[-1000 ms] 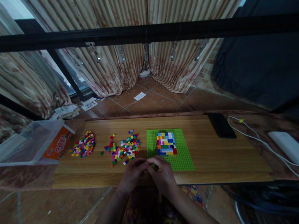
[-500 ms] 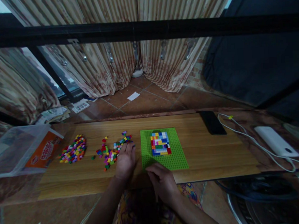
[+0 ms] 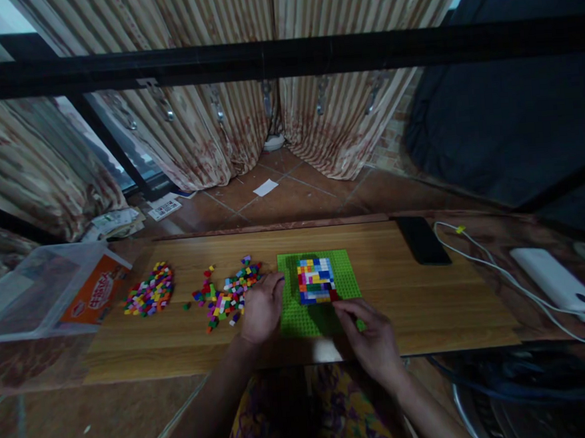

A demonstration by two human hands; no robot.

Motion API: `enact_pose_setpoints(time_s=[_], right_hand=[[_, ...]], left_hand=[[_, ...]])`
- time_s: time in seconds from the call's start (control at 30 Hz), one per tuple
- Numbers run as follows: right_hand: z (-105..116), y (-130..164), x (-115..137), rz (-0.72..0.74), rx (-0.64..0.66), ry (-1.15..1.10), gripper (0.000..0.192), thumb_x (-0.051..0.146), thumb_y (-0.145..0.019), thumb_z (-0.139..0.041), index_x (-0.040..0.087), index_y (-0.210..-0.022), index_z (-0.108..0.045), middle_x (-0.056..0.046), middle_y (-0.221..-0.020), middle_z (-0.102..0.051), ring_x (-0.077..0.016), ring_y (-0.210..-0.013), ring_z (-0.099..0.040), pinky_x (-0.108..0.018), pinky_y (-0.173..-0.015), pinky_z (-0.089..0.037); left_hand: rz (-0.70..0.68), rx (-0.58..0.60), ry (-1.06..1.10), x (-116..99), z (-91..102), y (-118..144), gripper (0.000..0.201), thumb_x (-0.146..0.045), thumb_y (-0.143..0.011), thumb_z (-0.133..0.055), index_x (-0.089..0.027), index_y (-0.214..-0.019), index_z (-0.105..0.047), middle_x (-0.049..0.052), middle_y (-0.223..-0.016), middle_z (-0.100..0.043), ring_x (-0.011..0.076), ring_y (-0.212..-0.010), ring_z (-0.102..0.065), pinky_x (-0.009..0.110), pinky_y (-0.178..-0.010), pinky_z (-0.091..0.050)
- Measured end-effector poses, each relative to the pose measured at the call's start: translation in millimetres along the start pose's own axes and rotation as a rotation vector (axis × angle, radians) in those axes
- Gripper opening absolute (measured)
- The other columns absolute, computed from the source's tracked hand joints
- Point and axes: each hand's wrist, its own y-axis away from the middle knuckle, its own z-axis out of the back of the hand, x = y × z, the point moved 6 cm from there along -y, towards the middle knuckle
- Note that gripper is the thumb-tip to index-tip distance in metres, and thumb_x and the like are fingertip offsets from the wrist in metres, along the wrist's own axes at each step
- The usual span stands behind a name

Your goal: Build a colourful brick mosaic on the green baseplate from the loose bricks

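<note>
Where half second ago my right hand (image 3: 373, 337) hung at near edge of green baseplate (image 3: 347, 278), now over its near right part, fingertips pinched by brick mosaic (image 3: 315, 281); grip contents unclear. Left hand (image 3: 261, 308) loosely curled, shifted onto baseplate's left edge, beside loose bricks (image 3: 225, 297). Second brick pile (image 3: 150, 297) further left. Clear bin (image 3: 37, 290) holds orange packet (image 3: 97, 296). Phone (image 3: 423, 240) far right.

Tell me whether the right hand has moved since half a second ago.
Yes. The right hand shifted right along the green baseplate, toward its near right corner.
</note>
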Motion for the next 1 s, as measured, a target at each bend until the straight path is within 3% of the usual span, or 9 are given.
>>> enact_pose_setpoints(time_s=[0.17,0.3,0.47,0.7,1.0], right_hand=[[34.1,-22.4,-34.0,-0.091,-0.211,0.013,0.021,0.036,-0.085,-0.058,0.019,-0.09,-0.07,-0.006,-0.086,-0.069,-0.0178,-0.078,-0.063,-0.029,-0.067,-0.05],[41.2,-33.4,-49.2,-0.14,-0.241,-0.001,0.024,0.039,-0.083,-0.059,0.019,-0.089,-0.071,-0.007,-0.089,-0.07,-0.0194,-0.081,-0.064,-0.03,-0.07,-0.05],[26.2,-44.1,-57.2,-0.169,-0.171,-0.034,0.025,0.039,-0.083,-0.058,0.019,-0.092,-0.07,-0.007,-0.092,-0.07,-0.0198,-0.084,-0.065,-0.033,-0.075,-0.05],[-12.7,-59.5,-55.9,-0.188,-0.077,-0.094,0.032,0.042,-0.085,-0.055,0.019,-0.104,-0.067,-0.009,-0.102,-0.069,-0.0207,-0.09,-0.064,-0.036,-0.083,-0.05],[-40.0,-52.0,-49.6,-0.216,-0.235,-0.067,0.041,0.042,-0.09,-0.047,0.018,-0.122,-0.056,-0.011,-0.117,-0.06,-0.0216,-0.106,-0.056,-0.041,-0.096,-0.042]], left_hand=[[0.111,0.052,0.219,-8.2,-18.2,-15.8,0.016,-0.022,-0.083,-0.056,-0.021,-0.087,-0.071,0.002,-0.088,-0.073,0.0158,-0.08,-0.067,0.026,-0.076,-0.05],[0.133,0.11,0.287,-4.6,-27.3,-26.3,0.011,-0.02,-0.079,-0.059,-0.02,-0.078,-0.07,0.0,-0.079,-0.072,0.0137,-0.072,-0.066,0.023,-0.068,-0.05],[0.122,0.145,0.33,-0.7,-27.6,-34.4,0.004,-0.019,-0.075,-0.062,-0.018,-0.073,-0.065,0.0,-0.071,-0.07,0.0134,-0.068,-0.065,0.022,-0.063,-0.049],[0.114,0.144,0.325,-5.0,-26.5,-34.1,0.006,-0.021,-0.074,-0.063,-0.018,-0.07,-0.066,0.0,-0.069,-0.068,0.0123,-0.064,-0.062,0.022,-0.062,-0.048],[0.271,0.065,0.494,6.5,-36.5,-28.6,0.005,-0.021,-0.068,-0.066,-0.017,-0.072,-0.067,0.001,-0.071,-0.069,0.0134,-0.067,-0.064,0.025,-0.066,-0.051]])
